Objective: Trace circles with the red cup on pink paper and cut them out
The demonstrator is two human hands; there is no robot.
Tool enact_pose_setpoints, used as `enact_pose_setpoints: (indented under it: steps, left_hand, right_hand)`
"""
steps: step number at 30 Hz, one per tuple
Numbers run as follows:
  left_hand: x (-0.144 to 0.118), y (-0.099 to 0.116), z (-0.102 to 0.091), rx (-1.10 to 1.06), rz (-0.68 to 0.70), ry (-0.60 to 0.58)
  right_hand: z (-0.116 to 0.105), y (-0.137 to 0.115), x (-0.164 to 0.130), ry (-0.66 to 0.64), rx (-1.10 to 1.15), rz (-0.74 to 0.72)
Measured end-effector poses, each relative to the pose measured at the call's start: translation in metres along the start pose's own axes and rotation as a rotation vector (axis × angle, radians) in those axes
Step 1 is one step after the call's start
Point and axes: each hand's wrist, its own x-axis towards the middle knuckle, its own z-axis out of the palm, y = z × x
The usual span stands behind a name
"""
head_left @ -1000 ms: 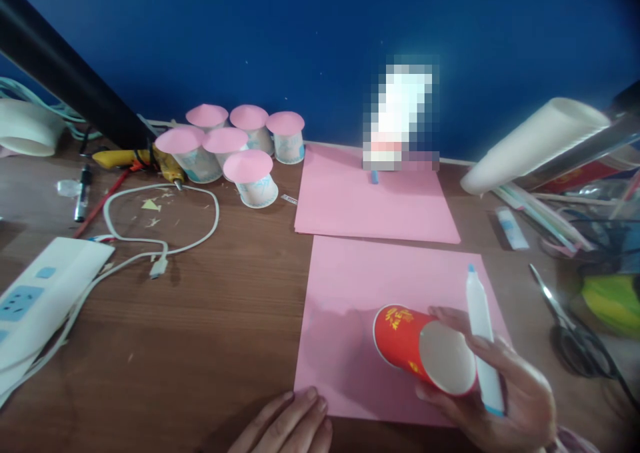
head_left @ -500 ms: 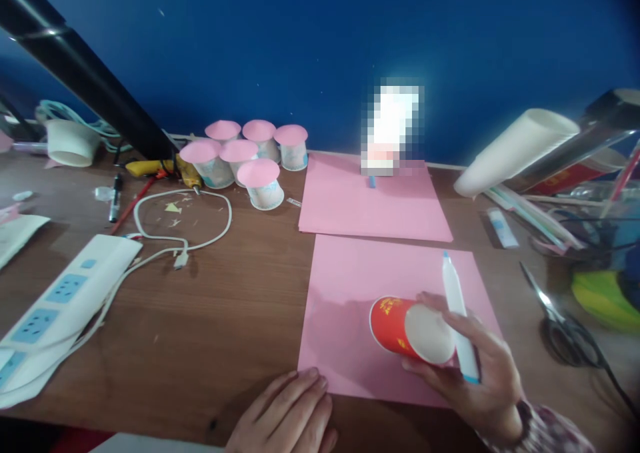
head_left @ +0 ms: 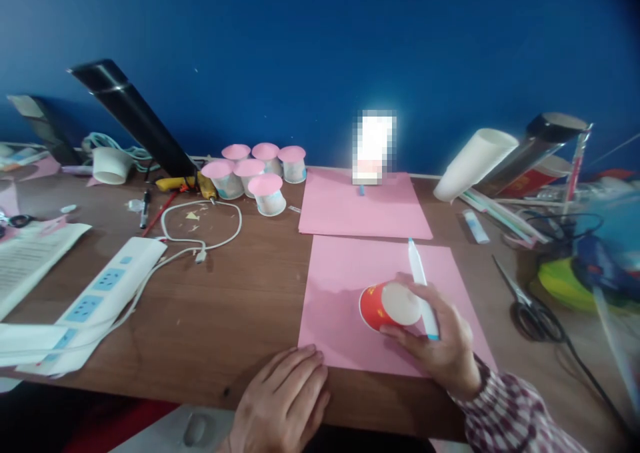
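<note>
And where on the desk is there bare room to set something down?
Mainly the desk between the power strip and near pink sheet, with the left hand at its near right and cable behind. A narrower gap separates sheet from scissors. Pink-topped cups and glue gun crowd the back left; a white roll, the back right.

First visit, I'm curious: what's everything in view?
Sheet: one, pink, front
Paper stack: one, pink, behind sheet
Cup: one, red, over sheet
Marker: one, white, beside cup
Covered cups: six, pink-topped, back left
Glue gun: one, yellow, left
Power strip: one, white, left
Scissors: one, black, right
Roll: one, white, right
Clutter: uncounted, mixed colours, both edges
Table: one, brown, below
Wall: one, blue, back
Left hand: one, at sheet corner
Right hand: one, holding cup and marker
</note>
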Motion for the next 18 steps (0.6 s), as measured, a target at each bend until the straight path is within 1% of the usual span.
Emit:
enact_pose_setpoints:
  steps: [2, 4, 7, 10, 13, 15, 17, 18]
  left_hand:
    - [-0.001, 0.000, -0.003, 0.011, -0.006, -0.045]
    - [-0.001, 0.001, -0.007, 0.027, -0.013, -0.065]
    - [0.006, 0.008, -0.016, 0.037, -0.014, -0.040]
    - [0.022, 0.021, -0.020, 0.031, 0.028, -0.002]
    - [0.043, 0.037, -0.016, 0.024, 0.086, 0.051]
    - [0.057, 0.047, -0.010, 0.045, 0.098, 0.016]
    - [0.069, 0.056, -0.004, 0.089, 0.083, 0.019]
    - [0.074, 0.059, -0.001, 0.113, 0.090, -0.006]
  right_hand:
    - [0.000, -0.001, 0.001, 0.000, 0.004, 0.005]
    - [0.000, -0.002, 0.001, -0.009, 0.013, 0.022]
    - [0.001, -0.002, 0.001, -0.012, 0.020, 0.037]
    - [0.001, -0.002, 0.002, -0.010, 0.030, 0.042]
    - [0.001, -0.002, 0.002, -0.025, 0.026, 0.048]
    - [0.001, -0.003, 0.001, -0.027, 0.022, 0.055]
    - [0.001, -0.004, 0.001, -0.016, 0.027, 0.062]
    - [0.001, -0.004, 0.000, -0.009, 0.031, 0.067]
